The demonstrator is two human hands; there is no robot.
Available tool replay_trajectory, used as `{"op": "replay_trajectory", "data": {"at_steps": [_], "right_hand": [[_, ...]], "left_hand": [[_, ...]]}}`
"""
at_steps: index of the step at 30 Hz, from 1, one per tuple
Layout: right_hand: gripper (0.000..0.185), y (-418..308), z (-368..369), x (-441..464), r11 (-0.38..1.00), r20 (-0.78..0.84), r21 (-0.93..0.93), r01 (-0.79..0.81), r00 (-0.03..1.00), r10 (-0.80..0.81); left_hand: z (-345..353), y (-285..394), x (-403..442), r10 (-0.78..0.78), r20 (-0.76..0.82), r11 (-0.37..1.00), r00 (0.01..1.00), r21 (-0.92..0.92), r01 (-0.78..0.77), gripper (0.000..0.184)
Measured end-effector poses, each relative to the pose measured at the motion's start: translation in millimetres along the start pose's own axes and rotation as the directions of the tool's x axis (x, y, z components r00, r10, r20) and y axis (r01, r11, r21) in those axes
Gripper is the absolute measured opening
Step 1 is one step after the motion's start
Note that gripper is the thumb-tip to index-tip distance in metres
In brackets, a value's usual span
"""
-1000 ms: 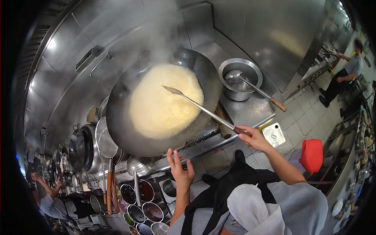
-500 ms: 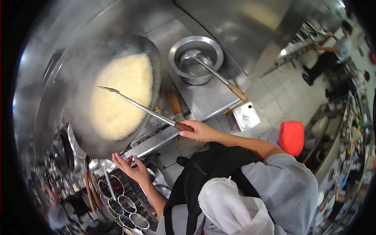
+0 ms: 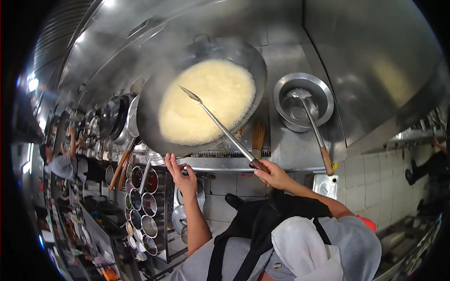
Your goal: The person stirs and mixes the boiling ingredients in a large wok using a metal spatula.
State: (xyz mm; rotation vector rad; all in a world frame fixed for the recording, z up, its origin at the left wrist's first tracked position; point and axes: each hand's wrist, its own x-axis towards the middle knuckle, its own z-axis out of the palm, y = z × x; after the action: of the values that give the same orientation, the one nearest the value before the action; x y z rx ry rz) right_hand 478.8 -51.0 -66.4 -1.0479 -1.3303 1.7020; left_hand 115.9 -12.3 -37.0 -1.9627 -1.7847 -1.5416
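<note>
My right hand [image 3: 274, 176] is wrapped round the wooden grip of a long-handled wok spatula [image 3: 224, 131]. Its narrow-looking head is over a large dark wok [image 3: 150, 105], above a pale yellow, frothy mass [image 3: 208, 100] that steams. Whether the head touches the food I cannot tell. Near the wok's front rim, my left hand [image 3: 183, 178] is raised with its fingers apart and nothing in it. To the right of the wok, a bristle brush [image 3: 258, 136] lies on the stove top.
A metal pot [image 3: 282, 114] with a ladle [image 3: 313, 122] in it stands on the steel counter [image 3: 295, 152]. Several seasoning containers [image 3: 149, 225] are racked at lower left, beside wooden-handled utensils [image 3: 123, 164]. A co-worker [image 3: 68, 164] stands far left; another person's legs [image 3: 424, 166] show at right.
My view has turned, so the wok and pot appear farther right and more level. The spatula stays in my right hand over the wok; my left hand remains open.
</note>
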Motion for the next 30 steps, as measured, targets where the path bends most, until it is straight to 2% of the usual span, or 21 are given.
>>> {"op": "replay_trajectory", "data": {"at_steps": [4, 9, 16, 19, 21, 23, 24, 25, 28, 30], "right_hand": [[0.040, -7, -4, -2, 0.998, 0.036, 0.058, 0.000, 0.999, -0.002], [0.040, -6, -7, 0, 0.997, 0.071, 0.077, -0.020, 0.997, 0.015], [0.038, -12, -3, -1, 0.991, 0.077, 0.122, -0.048, 0.996, 0.039], [0.037, -15, -2, -3, 0.985, 0.087, 0.156, -0.071, 0.994, 0.058], [0.037, -17, 0, -3, 0.984, 0.066, 0.165, -0.073, 0.996, 0.063], [0.036, -17, 1, -3, 0.985, 0.069, 0.152, -0.077, 0.995, 0.067], [0.036, -17, 1, -3, 0.986, 0.061, 0.146, -0.085, 0.995, 0.077], [0.036, -17, 1, -3, 0.986, 0.064, 0.141, -0.084, 0.995, 0.075], [0.036, -16, 0, -3, 0.984, 0.077, 0.153, -0.088, 0.994, 0.077], [0.036, -17, -1, -3, 0.985, 0.079, 0.149, -0.090, 0.994, 0.079]], "left_hand": [[1, 0, -2, -0.074, 0.004, 0.996, 0.997, -0.044, 0.074, 0.079], [-2, 5, 2, -0.042, -0.041, 0.999, 0.998, 0.000, 0.043, 0.081], [-9, 7, 3, -0.034, -0.010, 0.999, 0.999, 0.013, 0.034, 0.082], [-12, 14, 3, -0.112, 0.010, 0.994, 0.994, -0.005, 0.112, 0.082], [-13, 11, 2, -0.084, -0.015, 0.996, 0.996, 0.019, 0.084, 0.082], [-14, 9, 2, -0.121, 0.036, 0.992, 0.992, 0.022, 0.120, 0.081], [-12, 9, 3, -0.049, -0.003, 0.998, 0.999, 0.050, 0.049, 0.081], [-13, 11, 4, -0.050, -0.009, 0.997, 0.999, 0.050, 0.051, 0.081], [-15, 18, 4, -0.078, -0.006, 0.993, 0.997, 0.087, 0.078, 0.083], [-15, 20, 3, -0.171, 0.025, 0.985, 0.985, 0.041, 0.170, 0.084]]}}
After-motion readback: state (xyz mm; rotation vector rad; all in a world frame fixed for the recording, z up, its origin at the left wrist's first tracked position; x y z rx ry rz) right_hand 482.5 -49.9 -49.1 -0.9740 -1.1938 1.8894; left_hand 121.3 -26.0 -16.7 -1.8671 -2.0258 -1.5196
